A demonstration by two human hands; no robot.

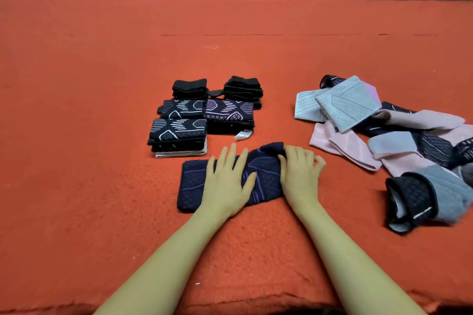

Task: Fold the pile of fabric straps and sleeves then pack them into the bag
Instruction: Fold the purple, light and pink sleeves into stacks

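Pressed left hand flat, fingers straight, on navy sleeve lying near on orange blanket. Gripped its right end with right hand. Folded stacks beyond; unfolded pile at right.

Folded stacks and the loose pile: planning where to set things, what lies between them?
Only bare red carpet between folded stacks and loose pile, per head view.

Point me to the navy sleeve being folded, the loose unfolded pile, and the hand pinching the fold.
navy sleeve (190, 184): head view, on its flat left end.
unfolded pile (350, 105): head view, on the grey piece on top.
right hand (299, 174): head view, on the back of the hand.
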